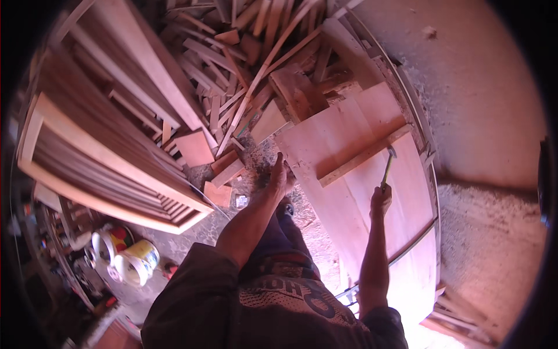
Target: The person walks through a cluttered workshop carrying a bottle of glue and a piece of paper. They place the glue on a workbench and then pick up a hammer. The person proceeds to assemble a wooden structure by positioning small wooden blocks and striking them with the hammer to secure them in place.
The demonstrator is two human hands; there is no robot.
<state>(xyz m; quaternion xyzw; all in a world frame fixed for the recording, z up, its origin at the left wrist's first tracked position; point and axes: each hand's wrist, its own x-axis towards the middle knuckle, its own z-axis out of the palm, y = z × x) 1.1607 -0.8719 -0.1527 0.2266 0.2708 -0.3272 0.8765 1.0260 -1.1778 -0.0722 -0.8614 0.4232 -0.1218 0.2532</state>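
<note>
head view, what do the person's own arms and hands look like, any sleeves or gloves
The left hand and right hand are bare, without gloves. The left sleeve is dark, loose and plain, ending around the elbow. The right sleeve is dark too and leaves the right forearm uncovered.

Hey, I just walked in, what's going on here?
A person is at a broad, pale wooden panel, gripping a slim hammer with a yellowish handle in the right hand. Its head is beside a long, straight wooden strip lying across the panel. The left hand is by the panel's left edge; whether it touches is unclear. A jumbled heap of wooden offcuts lies beyond.
</note>
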